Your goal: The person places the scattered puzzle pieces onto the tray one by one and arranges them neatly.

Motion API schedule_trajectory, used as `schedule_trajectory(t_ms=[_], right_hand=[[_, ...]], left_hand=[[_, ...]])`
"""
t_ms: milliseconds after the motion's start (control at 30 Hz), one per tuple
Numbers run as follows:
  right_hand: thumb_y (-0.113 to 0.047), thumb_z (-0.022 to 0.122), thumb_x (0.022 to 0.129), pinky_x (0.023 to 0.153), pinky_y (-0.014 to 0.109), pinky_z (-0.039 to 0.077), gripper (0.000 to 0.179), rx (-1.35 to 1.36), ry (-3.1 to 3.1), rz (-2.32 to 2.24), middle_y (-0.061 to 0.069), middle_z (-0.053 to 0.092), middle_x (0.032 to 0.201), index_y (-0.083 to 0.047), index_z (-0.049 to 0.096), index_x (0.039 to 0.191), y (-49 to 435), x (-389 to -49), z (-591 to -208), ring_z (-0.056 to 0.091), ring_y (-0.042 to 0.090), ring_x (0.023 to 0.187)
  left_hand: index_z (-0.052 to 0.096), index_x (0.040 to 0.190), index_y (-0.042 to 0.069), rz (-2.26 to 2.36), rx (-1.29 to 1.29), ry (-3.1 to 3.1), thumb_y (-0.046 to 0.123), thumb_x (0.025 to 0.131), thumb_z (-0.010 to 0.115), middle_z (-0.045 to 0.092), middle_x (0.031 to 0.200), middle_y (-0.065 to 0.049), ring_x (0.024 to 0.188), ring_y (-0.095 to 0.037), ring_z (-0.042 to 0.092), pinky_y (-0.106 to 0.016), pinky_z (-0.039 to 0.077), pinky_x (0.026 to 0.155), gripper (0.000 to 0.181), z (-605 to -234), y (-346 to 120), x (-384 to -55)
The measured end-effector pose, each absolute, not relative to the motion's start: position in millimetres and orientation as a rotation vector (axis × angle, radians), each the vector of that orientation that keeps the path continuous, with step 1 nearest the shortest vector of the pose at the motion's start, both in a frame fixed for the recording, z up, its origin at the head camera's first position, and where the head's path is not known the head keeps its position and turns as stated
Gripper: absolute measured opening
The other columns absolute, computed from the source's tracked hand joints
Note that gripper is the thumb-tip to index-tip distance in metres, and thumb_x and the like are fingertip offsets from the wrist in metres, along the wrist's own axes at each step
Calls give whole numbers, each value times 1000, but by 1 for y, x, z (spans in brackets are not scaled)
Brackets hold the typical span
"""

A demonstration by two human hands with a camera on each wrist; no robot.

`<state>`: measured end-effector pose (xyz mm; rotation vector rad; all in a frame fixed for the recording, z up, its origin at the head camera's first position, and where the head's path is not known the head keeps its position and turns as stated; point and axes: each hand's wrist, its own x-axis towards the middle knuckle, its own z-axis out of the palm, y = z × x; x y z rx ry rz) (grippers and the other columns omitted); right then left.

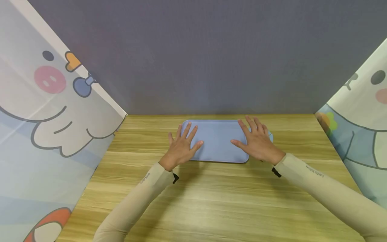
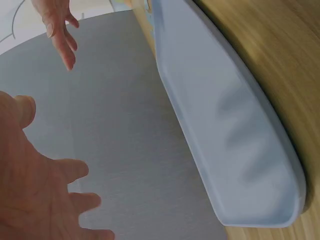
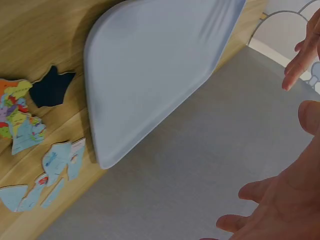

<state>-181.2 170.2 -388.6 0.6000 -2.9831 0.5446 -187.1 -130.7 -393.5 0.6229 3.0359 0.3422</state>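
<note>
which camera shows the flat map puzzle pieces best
The right wrist view: it shows the flat, multicoloured, map-printed puzzle pieces unobstructed beside the pale blue rectangular tray, though the frame edge crops some. In the head view, the right hand hides most, leaving light blue bits. The left wrist view shows at most an unclear sliver.

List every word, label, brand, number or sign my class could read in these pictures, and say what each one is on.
"LetsSlim", or very nearly that: on the right sleeve; the letters are small, so the spelling is uncertain.
Similar lettering on the left sleeve: too small to read surely.
Tiny print on the map pieces: too small and blurred to read.
Tray: no lettering visible.
</note>
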Motion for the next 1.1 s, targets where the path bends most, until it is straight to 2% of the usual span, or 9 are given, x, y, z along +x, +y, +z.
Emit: schedule_trajectory(t_ms=[300, 500, 633, 800, 933, 1100], right_hand=[[-57, 42, 93, 99, 68, 3, 82, 556, -3002, 602, 27, 5, 151, -4, 17, 150, 179, -187, -395, -2, 50, 135], [-58, 42, 93, 99, 67, 0, 84, 514, -3038, 650, 28, 3, 151, -2, 16, 150, 188, -192, -402, -4, 50, 135], [-59, 41, 93, 98, 68, 1, 86, 476, -3054, 678, 28, 2, 150, 0, 15, 149, 195, -199, -409, -5, 51, 134], [-58, 44, 92, 97, 70, 4, 87, 407, -3069, 718, 29, 3, 149, 2, 17, 148, 207, -208, -417, -3, 53, 133], [-50, 48, 94, 95, 71, 9, 83, 386, -3091, 736, 33, 4, 147, 6, 17, 146, 219, -216, -424, 1, 56, 130], [-36, 55, 93, 95, 69, 14, 75, 360, -3132, 771, 37, 7, 144, 11, 23, 142, 233, -224, -435, 5, 58, 127]], left_hand=[[10, 153, 24, 384, 594, 3024, 67, 92, 15, -2, 157, -3, 141, -30, -9, -67, -3, 101, 75, -400, -137, -194], [9, 153, 23, 389, 553, 3013, 68, 92, 16, -4, 157, -7, 141, -33, -5, -66, -1, 103, 76, -407, -141, -201], [11, 153, 20, 393, 532, 3021, 64, 94, 22, 3, 156, -12, 141, -36, 2, -67, 7, 102, 75, -412, -145, -208], [17, 151, 13, 482, 489, 2999, 48, 98, 39, 18, 151, -18, 137, -38, 15, -66, 19, 100, 68, -417, -152, -217], [25, 148, 6, 579, 429, 2966, 33, 97, 48, 31, 141, -20, 129, -39, 27, -59, 25, 100, 62, -423, -160, -226], [32, 142, -1, 608, 334, 2933, 22, 97, 49, 40, 132, -24, 121, -41, 34, -52, 31, 99, 53, -432, -172, -238]])
